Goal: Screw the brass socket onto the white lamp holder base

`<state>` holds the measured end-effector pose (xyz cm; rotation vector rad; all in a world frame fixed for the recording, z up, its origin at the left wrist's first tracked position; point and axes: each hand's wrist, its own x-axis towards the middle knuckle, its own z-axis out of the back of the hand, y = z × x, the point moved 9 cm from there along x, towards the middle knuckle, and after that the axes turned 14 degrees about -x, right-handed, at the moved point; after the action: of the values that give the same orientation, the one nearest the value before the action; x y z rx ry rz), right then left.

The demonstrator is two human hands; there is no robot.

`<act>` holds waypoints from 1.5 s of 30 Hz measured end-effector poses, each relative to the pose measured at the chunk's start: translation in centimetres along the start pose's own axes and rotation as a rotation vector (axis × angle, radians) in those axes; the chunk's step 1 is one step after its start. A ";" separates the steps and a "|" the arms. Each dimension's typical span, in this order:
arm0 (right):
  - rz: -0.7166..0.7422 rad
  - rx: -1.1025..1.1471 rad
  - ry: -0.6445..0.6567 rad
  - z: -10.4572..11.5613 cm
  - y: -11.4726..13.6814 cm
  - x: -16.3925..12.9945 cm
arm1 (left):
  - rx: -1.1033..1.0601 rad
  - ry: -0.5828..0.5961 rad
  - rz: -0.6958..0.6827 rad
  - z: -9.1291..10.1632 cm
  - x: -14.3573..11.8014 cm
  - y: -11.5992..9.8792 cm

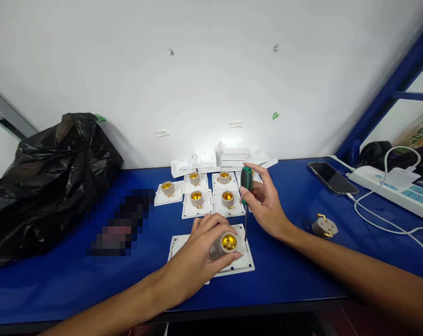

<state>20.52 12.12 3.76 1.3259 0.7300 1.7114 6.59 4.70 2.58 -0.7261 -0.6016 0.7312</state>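
My left hand (200, 245) curls round a lamp socket (229, 243) with a gold-coloured inside, pressing it down on a white plastic plate (242, 262). Part of that plate is hidden under the hand. In my right hand (269, 205) is an upright screwdriver (246, 179) with a green and black handle. Its thin shaft points down, and the tip is at the plate's right edge, to the right of the socket. Whether the tip touches the plate or sits in a slot is too small to tell.
Several white plates with sockets (196, 199) stand behind my hands, before stacked white boxes (234, 156). A loose socket (325, 226) lies at right, near a phone (332, 177), cables and a power strip (393, 186). A black plastic bag (53, 186) fills the left.
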 end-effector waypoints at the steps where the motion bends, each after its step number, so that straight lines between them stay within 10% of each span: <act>1: -0.002 -0.001 -0.014 0.3 0.1 0.1 | -0.032 -0.010 -0.002 -0.1 0.1 -0.1; 12: -0.087 0.019 -0.239 3.3 -1.0 1.0 | -0.023 -0.096 -0.075 4.2 -0.6 -2.2; 20: -0.132 0.049 -0.222 2.5 -2.3 1.1 | 0.325 -0.127 0.059 12.2 -5.0 2.7; 26: -0.088 0.047 -0.201 2.2 -1.4 0.9 | 0.422 -0.168 0.068 14.0 -6.0 6.9; 30: -0.068 0.040 -0.199 2.3 -1.0 0.8 | 0.457 -0.174 0.110 13.6 -5.6 8.6; 35: -0.063 0.045 -0.203 2.3 -0.9 0.9 | 0.514 -0.233 -0.014 11.0 -5.0 3.8; 40: -0.072 0.073 -0.224 2.3 -0.8 1.1 | 0.322 0.155 -0.213 3.0 -4.5 -1.0; 45: -0.049 0.066 -0.226 2.1 -0.8 1.1 | 0.132 0.241 -0.185 0.5 -2.1 -1.1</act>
<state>22.61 13.40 4.22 1.5059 0.6869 1.4798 5.39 2.76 3.21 -0.6160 -0.3909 0.4983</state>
